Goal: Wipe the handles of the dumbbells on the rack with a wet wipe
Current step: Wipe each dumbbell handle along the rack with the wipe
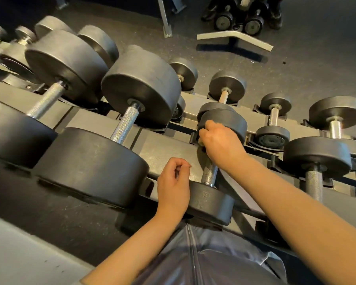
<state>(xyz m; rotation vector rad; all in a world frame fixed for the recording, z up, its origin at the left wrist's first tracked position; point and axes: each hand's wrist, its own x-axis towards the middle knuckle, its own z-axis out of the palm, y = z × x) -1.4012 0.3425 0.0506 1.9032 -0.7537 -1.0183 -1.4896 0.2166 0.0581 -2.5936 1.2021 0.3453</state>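
In the head view the right hand grips a wet wipe around the far end of one dumbbell handle on the rack, the left hand hangs loosely curled and holds nothing, and most handles seem still unwiped.

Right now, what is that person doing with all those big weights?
A person is cleaning dumbbells on a gym rack. Their right hand grips the far end of one dumbbell's metal handle, with a bit of pale wet wipe showing under the fingers. Their left hand hangs loosely curled by the near weight, holding nothing. Bigger dumbbells sit to the left, smaller ones to the right.
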